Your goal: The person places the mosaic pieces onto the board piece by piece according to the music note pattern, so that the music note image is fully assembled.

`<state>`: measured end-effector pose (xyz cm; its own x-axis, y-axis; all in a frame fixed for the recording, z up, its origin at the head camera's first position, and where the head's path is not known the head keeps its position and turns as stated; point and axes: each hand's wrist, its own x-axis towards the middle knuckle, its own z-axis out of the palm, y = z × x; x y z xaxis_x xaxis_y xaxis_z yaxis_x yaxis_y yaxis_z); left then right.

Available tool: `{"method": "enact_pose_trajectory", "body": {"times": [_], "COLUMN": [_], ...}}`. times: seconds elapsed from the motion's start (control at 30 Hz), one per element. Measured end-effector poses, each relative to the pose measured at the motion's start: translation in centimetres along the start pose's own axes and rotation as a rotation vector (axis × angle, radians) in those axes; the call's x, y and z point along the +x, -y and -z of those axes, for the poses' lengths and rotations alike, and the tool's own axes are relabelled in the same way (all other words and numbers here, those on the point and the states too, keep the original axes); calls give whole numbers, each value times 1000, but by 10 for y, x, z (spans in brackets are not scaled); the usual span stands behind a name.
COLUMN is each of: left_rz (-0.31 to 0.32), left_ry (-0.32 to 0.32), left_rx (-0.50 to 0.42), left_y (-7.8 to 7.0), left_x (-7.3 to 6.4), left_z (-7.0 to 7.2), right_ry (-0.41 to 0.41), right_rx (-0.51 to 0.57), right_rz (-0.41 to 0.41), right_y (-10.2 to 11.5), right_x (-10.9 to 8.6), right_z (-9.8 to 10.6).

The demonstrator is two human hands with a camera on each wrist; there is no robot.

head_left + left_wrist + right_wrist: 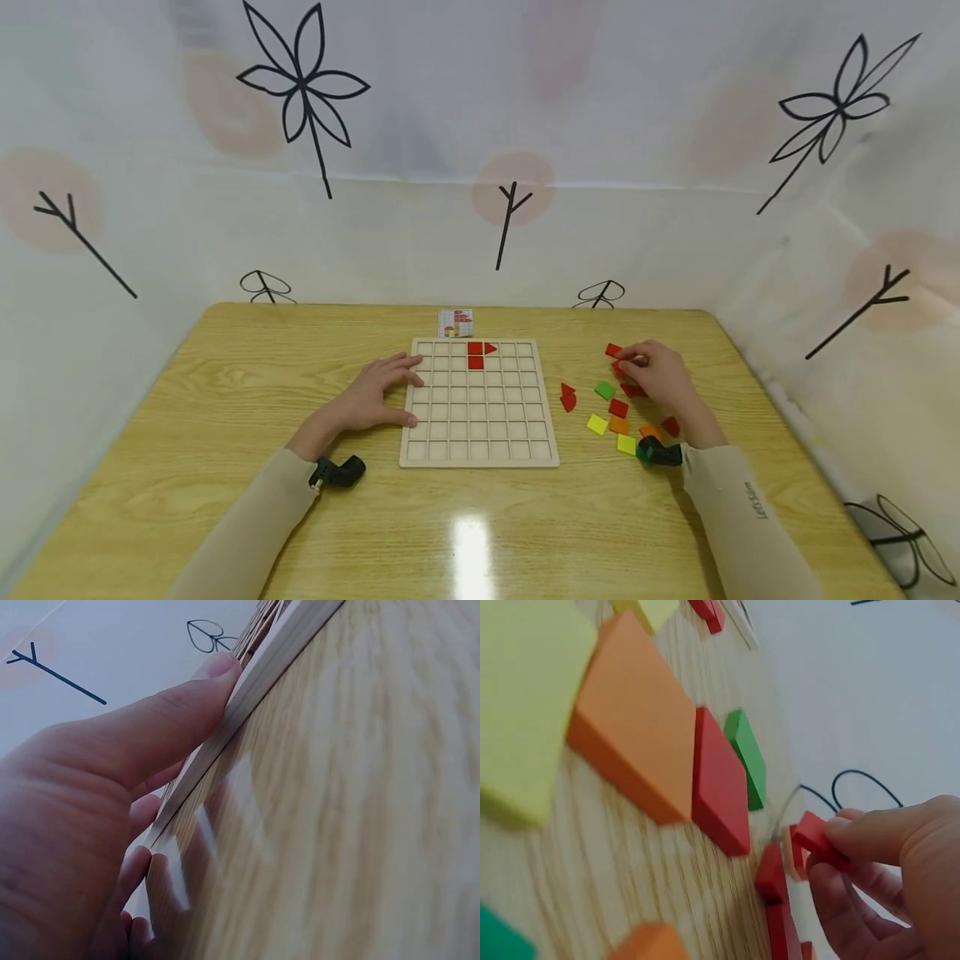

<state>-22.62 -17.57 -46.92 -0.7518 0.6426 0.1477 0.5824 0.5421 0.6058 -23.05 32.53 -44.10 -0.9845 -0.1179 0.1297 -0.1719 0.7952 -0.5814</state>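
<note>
My left hand [375,393] rests at the left edge of a wooden grid board [480,462], fingers spread over its rim. In the left wrist view the thumb [180,712] lies against the board's side. Two red squares [476,362] and a red triangle [491,348] sit in cells near the board's top. To the right of the board, my right hand [660,375] pinches a small red block [819,837] between thumb and fingers, over other red pieces [772,874]. Its full shape is partly hidden by the fingers.
Loose pieces lie right of the board: a green one [604,390], yellow ones [597,424], orange ones [619,425] and several red ones [618,408]. A small pattern card [455,322] lies behind the board. A patterned cloth [420,242] stands around the table.
</note>
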Motion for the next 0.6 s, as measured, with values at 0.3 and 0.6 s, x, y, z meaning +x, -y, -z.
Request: {"method": "enact_pose_trajectory", "body": {"times": [0.3, 0.6], "left_rz": [12, 4], "left_ry": [0, -1], "left_rx": [-8, -5], "left_y": [0, 0], "left_x": [-1, 0], "left_z": [0, -1], "right_ry": [-62, 14], "right_rx": [143, 276], "right_rz": [12, 0], "right_y": [21, 34], "right_x": [1, 12], "right_z": [-15, -37]}}
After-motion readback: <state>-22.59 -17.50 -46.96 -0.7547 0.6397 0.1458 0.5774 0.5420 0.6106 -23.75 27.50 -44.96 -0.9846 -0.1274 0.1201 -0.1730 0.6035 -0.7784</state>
